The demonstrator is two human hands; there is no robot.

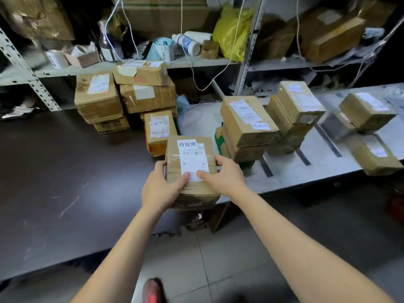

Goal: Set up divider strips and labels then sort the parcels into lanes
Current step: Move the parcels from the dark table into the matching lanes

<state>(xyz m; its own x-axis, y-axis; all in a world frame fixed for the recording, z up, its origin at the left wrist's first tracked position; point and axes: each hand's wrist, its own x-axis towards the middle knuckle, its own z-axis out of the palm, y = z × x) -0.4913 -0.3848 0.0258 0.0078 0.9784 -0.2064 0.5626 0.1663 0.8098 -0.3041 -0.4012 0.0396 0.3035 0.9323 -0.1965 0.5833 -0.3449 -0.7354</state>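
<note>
I hold a brown cardboard parcel point(192, 154) with a white shipping label and a printed paper tag, in the gap between two tables. My left hand point(160, 186) grips its left side, thumb on top. My right hand point(225, 173) grips its right side, thumb on the label. On the white table point(306, 169), dark divider strips point(328, 139) mark lanes. Parcels stand in those lanes: a stack point(247, 121) nearest me, a taller stack point(295, 106) beyond it, and two separate boxes point(367, 110) at the far right.
A pile of labelled parcels point(126, 95) sits at the back of the dark table point(65, 171). Metal shelving point(249, 51) behind holds boxes, bottles, a yellow bag point(231, 31) and hanging cords. Tiled floor and my shoe point(153, 291) show below.
</note>
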